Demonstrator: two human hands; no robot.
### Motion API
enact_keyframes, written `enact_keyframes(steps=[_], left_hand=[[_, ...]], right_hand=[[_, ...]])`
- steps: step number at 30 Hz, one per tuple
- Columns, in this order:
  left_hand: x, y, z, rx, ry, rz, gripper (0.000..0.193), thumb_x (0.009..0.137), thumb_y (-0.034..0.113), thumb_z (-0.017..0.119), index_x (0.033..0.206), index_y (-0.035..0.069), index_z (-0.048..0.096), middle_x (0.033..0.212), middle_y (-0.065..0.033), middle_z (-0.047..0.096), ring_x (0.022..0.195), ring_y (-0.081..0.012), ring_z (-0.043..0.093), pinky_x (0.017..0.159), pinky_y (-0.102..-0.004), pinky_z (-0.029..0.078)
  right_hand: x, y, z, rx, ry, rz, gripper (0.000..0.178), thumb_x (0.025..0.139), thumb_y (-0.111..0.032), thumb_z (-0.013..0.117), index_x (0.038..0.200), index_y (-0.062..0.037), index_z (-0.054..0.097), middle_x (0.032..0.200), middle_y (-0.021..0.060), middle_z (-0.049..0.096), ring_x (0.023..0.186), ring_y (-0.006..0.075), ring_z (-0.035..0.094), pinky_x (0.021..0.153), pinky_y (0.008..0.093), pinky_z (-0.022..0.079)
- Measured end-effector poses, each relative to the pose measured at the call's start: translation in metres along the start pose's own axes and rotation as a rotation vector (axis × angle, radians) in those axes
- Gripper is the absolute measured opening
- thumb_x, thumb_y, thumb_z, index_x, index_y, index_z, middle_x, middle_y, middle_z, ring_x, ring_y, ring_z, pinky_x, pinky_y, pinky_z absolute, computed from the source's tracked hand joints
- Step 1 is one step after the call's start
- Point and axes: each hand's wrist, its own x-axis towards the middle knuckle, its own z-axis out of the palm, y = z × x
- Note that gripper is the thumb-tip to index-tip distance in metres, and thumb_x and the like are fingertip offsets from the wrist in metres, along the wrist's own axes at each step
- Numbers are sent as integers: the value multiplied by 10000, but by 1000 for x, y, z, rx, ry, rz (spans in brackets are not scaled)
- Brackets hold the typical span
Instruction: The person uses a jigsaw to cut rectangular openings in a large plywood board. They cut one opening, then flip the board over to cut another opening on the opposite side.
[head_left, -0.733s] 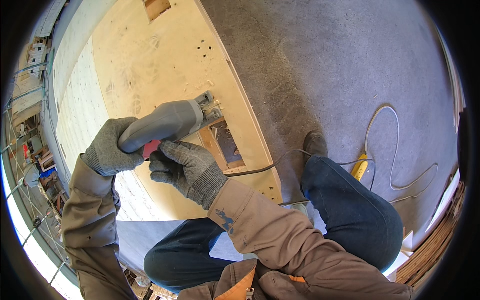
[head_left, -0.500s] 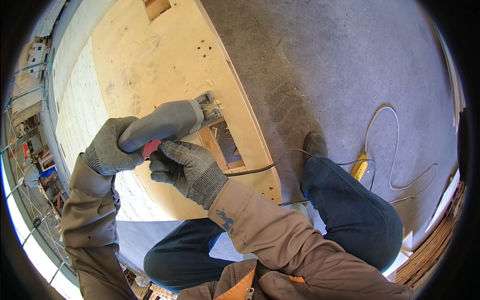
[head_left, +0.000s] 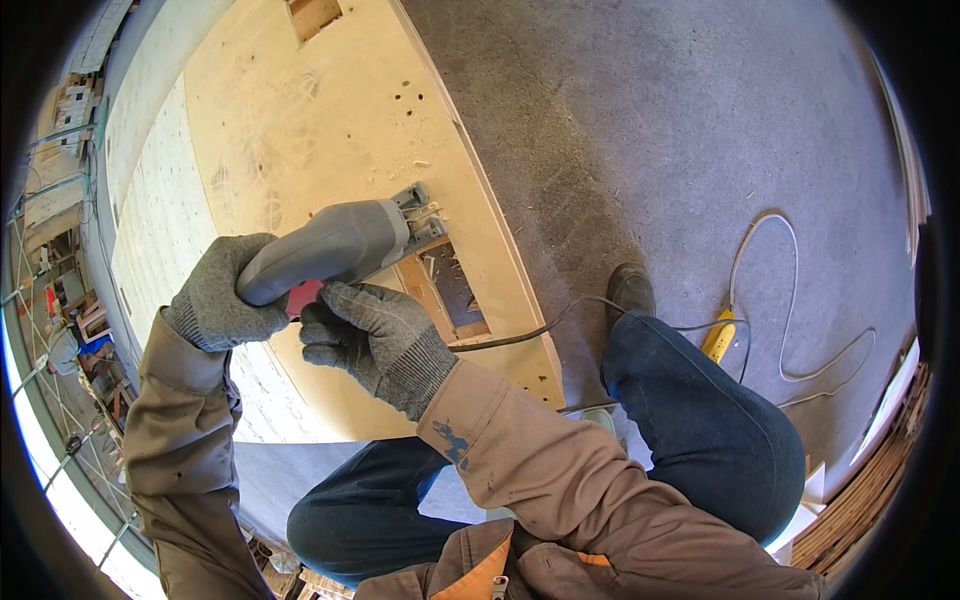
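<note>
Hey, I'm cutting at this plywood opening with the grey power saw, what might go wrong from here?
The black cord trails off the plywood panel right beside the rectangular cutout, so the saw could nick it. The right hand sits under the saw body near the cut; a kick might pull it in. The cords cross the floor by the right knee, a likely snag.

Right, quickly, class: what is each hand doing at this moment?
Left hand: closed around the rear of the grey power saw.
Right hand: fingers curled at the saw's red trigger area, gripping it.
</note>
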Motion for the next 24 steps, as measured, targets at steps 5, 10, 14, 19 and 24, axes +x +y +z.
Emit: enact_keyframes(steps=[5, 10, 14, 19, 24], left_hand=[[-1, 6, 0, 24, 17, -7, 430, 609, 153, 772, 1005, 5, 695, 844, -104, 723, 779, -151, 660, 735, -333, 536], [1, -2, -2, 33, -2, 26, 453, 599, 173, 774, 1011, 4, 695, 843, -114, 721, 780, -163, 663, 741, -343, 537], [1, -3, -2, 8, -2, 23, 467, 594, 177, 773, 1018, 0, 693, 843, -119, 719, 779, -171, 664, 745, -345, 537], [1, 1, 1, 20, 24, 11, 472, 587, 168, 772, 1021, 0, 693, 845, -116, 717, 780, -169, 661, 744, -342, 534], [2, 3, 0, 33, 8, -2, 451, 580, 162, 768, 994, 3, 692, 826, -104, 707, 765, -161, 649, 727, -336, 527]], right_hand=[[3, 1, -3, 7, -15, -1, 256, 992, -170, 615, 1116, 54, 605, 961, 174, 667, 813, 252, 677, 706, 398, 603], [2, 1, -3, 3, -7, -8, 249, 994, -172, 613, 1112, 47, 610, 960, 171, 666, 813, 255, 674, 706, 400, 599], [1, 0, -1, -2, -2, -7, 252, 996, -178, 610, 1111, 46, 612, 961, 173, 666, 809, 258, 671, 711, 401, 596], [1, 0, -3, 7, -16, -15, 251, 993, -170, 613, 1117, 49, 613, 957, 172, 668, 803, 253, 670, 710, 400, 596], [0, -1, -2, 3, -23, -20, 250, 990, -164, 616, 1120, 50, 614, 948, 169, 668, 801, 251, 671, 712, 399, 597]])
